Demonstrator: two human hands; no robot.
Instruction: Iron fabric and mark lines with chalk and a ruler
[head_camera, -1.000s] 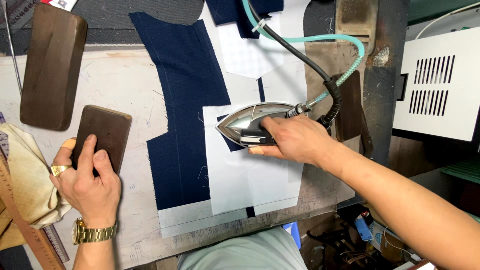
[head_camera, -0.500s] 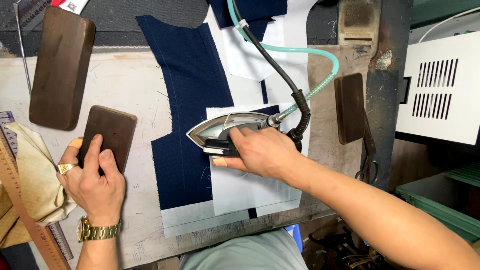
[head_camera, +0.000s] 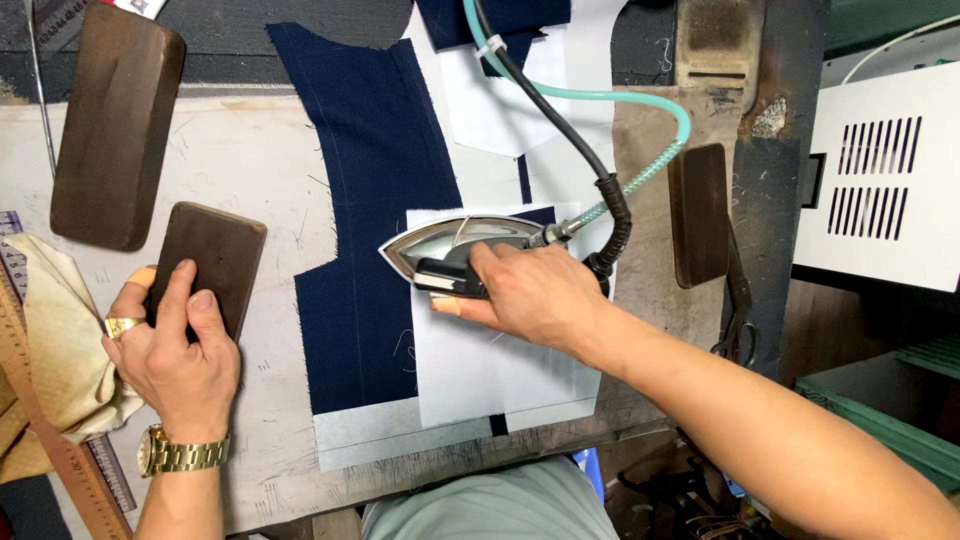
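My right hand (head_camera: 530, 292) grips the black handle of a steel iron (head_camera: 455, 246) that rests on a white interfacing sheet (head_camera: 490, 370). The sheet lies over the right side of a navy fabric panel (head_camera: 375, 180) spread on the pressing table (head_camera: 270, 170). A black cord and a teal hose (head_camera: 600, 95) run from the iron's rear up to the top edge. My left hand (head_camera: 175, 355), with a gold ring and watch, rests on a small dark wooden block (head_camera: 215, 255) to the left of the fabric.
A larger dark wooden block (head_camera: 115, 125) lies at the upper left. Cream cloth (head_camera: 55, 340) and a wooden ruler (head_camera: 50, 440) sit at the left edge. Another dark block (head_camera: 700, 215) and scissors (head_camera: 738, 325) lie right of the iron. A white vented box (head_camera: 880, 180) stands at the right.
The iron and my right hand have slid leftward across the white sheet, onto the navy panel's edge. My left hand stays on the small block.
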